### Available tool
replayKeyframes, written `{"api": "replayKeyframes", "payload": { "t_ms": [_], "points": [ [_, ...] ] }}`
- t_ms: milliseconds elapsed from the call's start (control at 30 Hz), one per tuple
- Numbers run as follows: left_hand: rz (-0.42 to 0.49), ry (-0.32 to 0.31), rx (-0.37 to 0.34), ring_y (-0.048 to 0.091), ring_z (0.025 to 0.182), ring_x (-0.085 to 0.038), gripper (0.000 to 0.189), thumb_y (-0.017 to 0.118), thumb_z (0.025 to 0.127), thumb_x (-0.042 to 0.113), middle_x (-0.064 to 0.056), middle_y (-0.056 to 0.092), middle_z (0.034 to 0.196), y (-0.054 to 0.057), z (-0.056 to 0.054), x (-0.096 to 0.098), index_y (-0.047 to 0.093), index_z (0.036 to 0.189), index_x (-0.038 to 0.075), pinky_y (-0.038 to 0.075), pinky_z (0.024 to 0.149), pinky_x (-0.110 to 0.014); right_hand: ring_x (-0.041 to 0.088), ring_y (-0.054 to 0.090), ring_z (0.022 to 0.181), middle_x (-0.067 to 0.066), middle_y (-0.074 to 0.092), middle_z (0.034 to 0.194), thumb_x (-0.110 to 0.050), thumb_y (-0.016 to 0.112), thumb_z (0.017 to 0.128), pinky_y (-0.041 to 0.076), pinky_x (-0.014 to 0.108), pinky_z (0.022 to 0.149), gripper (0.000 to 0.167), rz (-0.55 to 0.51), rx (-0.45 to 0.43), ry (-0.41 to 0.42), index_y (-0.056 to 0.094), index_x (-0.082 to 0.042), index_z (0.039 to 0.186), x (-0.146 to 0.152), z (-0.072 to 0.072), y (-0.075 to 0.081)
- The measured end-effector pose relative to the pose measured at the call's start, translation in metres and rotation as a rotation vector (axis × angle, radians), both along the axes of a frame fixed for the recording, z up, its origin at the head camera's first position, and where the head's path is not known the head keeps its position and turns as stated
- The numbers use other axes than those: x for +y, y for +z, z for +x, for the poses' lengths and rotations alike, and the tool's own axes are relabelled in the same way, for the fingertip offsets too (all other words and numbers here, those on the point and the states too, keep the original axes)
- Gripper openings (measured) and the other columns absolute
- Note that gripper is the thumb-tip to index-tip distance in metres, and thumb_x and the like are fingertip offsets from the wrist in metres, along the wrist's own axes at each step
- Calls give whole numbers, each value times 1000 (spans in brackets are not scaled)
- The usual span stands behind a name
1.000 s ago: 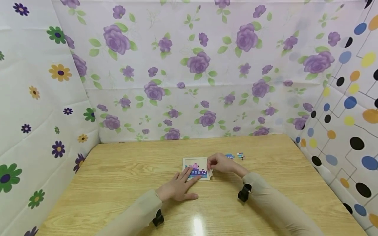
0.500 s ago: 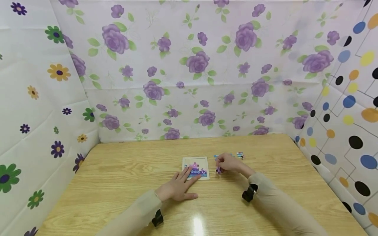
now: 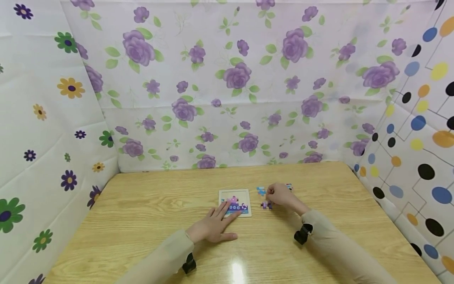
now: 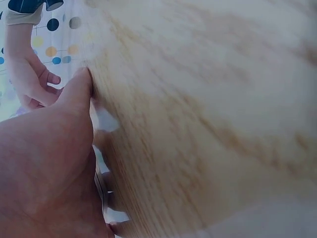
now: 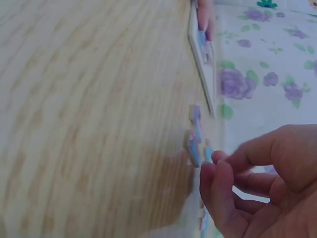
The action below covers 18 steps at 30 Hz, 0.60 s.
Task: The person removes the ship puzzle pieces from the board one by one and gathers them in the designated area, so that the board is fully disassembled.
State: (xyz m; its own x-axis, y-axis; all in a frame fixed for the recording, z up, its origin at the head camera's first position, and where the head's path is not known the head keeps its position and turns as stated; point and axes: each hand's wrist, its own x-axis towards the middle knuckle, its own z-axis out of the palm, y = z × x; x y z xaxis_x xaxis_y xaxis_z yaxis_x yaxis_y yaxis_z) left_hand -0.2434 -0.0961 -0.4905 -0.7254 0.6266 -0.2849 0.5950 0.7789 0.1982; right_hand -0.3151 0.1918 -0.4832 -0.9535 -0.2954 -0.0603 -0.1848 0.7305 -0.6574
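My left hand (image 3: 215,225) rests with fingers spread across the lower part of a small framed jigsaw puzzle (image 3: 250,203), whose fitted pieces show a pink and purple boat over blue. The tray's upper part is bare white. Right of it, my right hand (image 3: 281,196) hovers over loose pieces, thumb and fingertips drawn together; in the right wrist view nothing shows between them. Just below the fingertips lies a purple and pink puzzle piece (image 3: 264,205). A light blue puzzle piece (image 3: 261,191) lies to their left. The left wrist view shows mostly the back of my left hand (image 4: 44,168).
Another colourful puzzle piece (image 3: 289,187) shows partly behind my right hand. The wooden table (image 3: 159,205) is bounded by a flowered cloth (image 3: 213,130) at the back and patterned cloths on both sides. Black wrist cameras sit at both cuffs.
My right hand has moved from the tray's right edge out to the right, bringing the purple piece along and leaving it on the table, then lifted slightly up and right. My left hand stays put.
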Motion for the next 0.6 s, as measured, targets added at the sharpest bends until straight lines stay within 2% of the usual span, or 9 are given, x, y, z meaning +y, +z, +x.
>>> {"api": "replayKeyframes", "payload": {
  "t_ms": [100,167,267,600],
  "points": [
    [7,2,-3,-4,152,-31,76,38,95,65,-14,-7,164,0,0,0,9,157,32,14,119,-57,17,57,59,5,64,71,-8,73,82,47,27,54,7,8,-4,16,67,-6,80,1,2,3],
    [10,3,-5,-4,152,-31,76,38,95,65,-15,-7,164,0,0,0,9,157,32,13,119,-57,15,55,62,3,62,71,-10,81,75,45,27,57,14,35,0,32,67,-8,78,2,3,4],
    [11,2,-8,-4,152,-31,76,39,95,64,-15,-7,164,1,1,0,9,157,32,13,119,-57,14,52,65,1,61,71,-9,87,67,44,27,60,20,63,7,55,69,-9,76,2,4,3],
    [11,-1,-21,-5,152,-30,76,38,95,64,-14,-7,164,2,1,-1,8,157,32,12,119,-57,15,52,68,1,61,76,-10,86,70,44,28,62,20,71,10,62,70,-10,81,0,0,-1]
  ]
}}
